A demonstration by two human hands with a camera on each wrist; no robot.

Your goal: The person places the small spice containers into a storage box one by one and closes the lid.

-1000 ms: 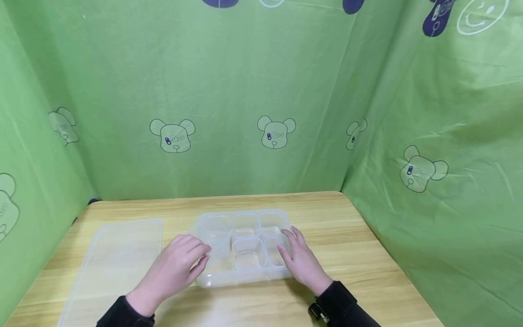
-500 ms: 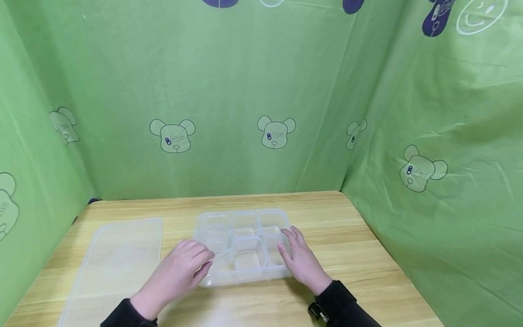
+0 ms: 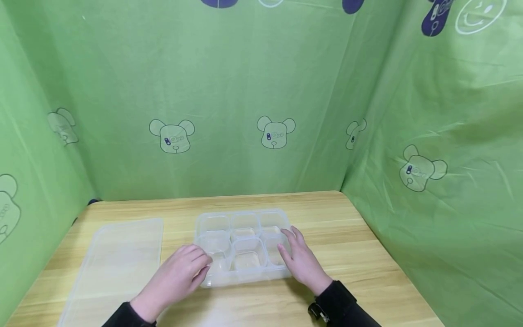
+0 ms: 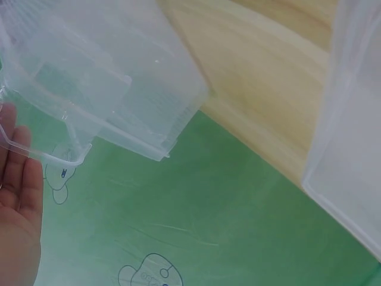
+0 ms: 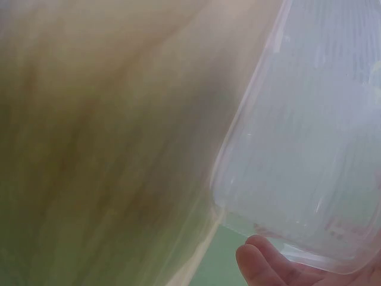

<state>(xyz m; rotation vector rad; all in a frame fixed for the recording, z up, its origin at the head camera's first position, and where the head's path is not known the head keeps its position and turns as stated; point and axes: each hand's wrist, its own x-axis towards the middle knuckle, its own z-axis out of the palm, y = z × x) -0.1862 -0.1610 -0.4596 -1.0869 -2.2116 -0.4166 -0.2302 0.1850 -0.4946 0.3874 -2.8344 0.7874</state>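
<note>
A clear plastic storage box (image 3: 261, 274) stands on the table, with several small clear bins set inside it in two rows. My left hand (image 3: 178, 274) is at its front left corner and pinches the rim of a small clear bin (image 3: 215, 243), which sits in the front left slot. In the left wrist view the fingers (image 4: 31, 185) lie by that bin's rim; the thumb's contact is hidden. At the box's right side my right hand (image 3: 304, 263) touches the edge with its fingers extended. The right wrist view shows fingertips (image 5: 256, 250) by the box's lower corner.
A flat clear lid (image 3: 118, 259) lies on the wooden table (image 3: 347, 254), left of the box. Green cloth (image 3: 229, 163) with printed bear heads surrounds the table at the back and sides.
The small bin in my left hand has gone down and levelled out in the front left slot. My left hand has shifted slightly down; the right hand has stayed in place.
</note>
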